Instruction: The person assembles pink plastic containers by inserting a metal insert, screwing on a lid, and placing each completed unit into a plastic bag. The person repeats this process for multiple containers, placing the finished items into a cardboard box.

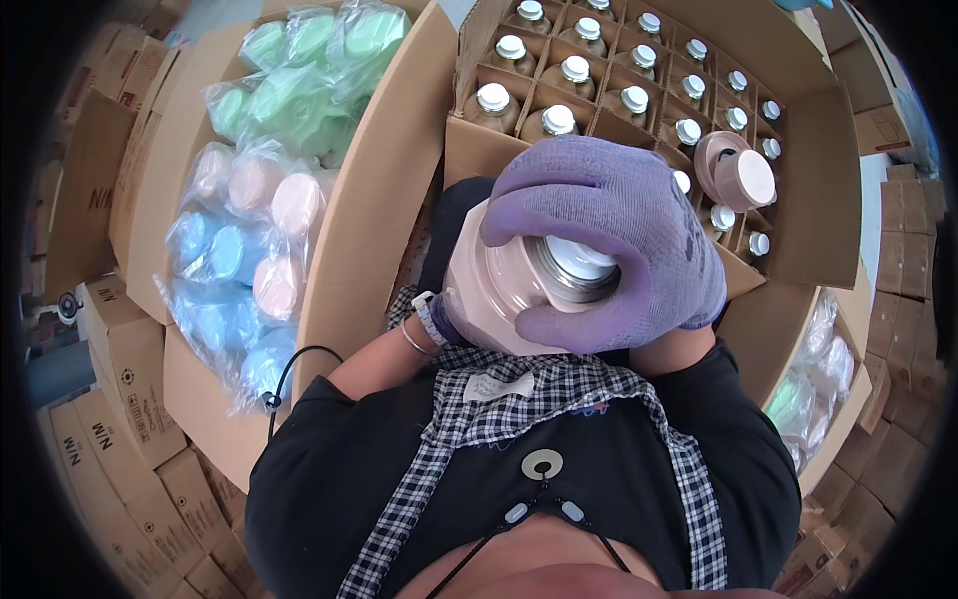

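A gloved right hand (619, 240) curls around a silver-and-white top (577, 262) inside a pink container (477, 295), held before the chest, probably for control. The left hand (443, 317) is mostly hidden; I cannot tell its grip. A divided box (477, 145) likely keeps bottles (491, 112) from knocking.

Left carton stack: brown cardboard boxes (110, 499) with dark printing, piled in several tiers.
Beyond the stack: a darker brown carton (95, 190) standing upright, with paler cartons (125, 70) farther off.
Outer side of the stack: a small round black fitting (68, 304), perhaps a caster wheel, though the dim, warped edge makes it hard to tell.
Across from the stack, far right: plain brown cartons (903, 270) packed in rows like a wall.
Floor: a pale grey strip (871, 215), well to the right of the stack.
Light: bright and whitish, the stack's outer edge falling into shadow.
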Demonstrator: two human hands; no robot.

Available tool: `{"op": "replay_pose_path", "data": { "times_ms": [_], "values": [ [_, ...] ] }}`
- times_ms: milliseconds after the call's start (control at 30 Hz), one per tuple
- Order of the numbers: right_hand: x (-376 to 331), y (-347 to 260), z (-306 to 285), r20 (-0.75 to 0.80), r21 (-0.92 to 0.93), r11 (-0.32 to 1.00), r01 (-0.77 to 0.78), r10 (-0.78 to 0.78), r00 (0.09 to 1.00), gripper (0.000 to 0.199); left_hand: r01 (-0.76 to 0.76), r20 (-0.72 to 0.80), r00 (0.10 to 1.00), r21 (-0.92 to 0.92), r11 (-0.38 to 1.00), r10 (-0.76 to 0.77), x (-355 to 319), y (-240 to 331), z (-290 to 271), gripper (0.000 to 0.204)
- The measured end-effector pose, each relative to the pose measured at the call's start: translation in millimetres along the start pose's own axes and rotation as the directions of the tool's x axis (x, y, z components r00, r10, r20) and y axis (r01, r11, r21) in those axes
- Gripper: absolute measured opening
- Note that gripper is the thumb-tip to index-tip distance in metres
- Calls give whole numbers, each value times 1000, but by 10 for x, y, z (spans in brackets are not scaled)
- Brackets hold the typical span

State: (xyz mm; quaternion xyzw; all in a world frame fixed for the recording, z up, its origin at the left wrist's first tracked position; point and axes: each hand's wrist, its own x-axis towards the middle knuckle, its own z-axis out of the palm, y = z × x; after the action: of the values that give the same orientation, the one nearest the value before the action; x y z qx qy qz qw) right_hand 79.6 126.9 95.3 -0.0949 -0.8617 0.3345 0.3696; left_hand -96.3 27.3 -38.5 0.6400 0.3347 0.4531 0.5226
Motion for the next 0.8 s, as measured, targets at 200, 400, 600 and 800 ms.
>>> {"op": "replay_pose_path", "data": {
  "times_ms": [200,400,600,800],
  "values": [
    [28,48,-90,69,169,971,167,-180,981,36,3,53,999,82,997,-8,79,77,7,106],
    [-516,-254,-409,-214,5,1000,-13,14,977,40,-89,135,989,245,965,58,410,750,103,94],
    [-1223,-504,-485,-791,-133,953,-272,63,609,50,18,-120,986,-623,782,-118,147,-127,85,72],
    [-1341,310,-948,-458,57,967,-247,245,854,61,-57,-290,956,-347,936,-50,178,95,-172,67]
  ]
}}
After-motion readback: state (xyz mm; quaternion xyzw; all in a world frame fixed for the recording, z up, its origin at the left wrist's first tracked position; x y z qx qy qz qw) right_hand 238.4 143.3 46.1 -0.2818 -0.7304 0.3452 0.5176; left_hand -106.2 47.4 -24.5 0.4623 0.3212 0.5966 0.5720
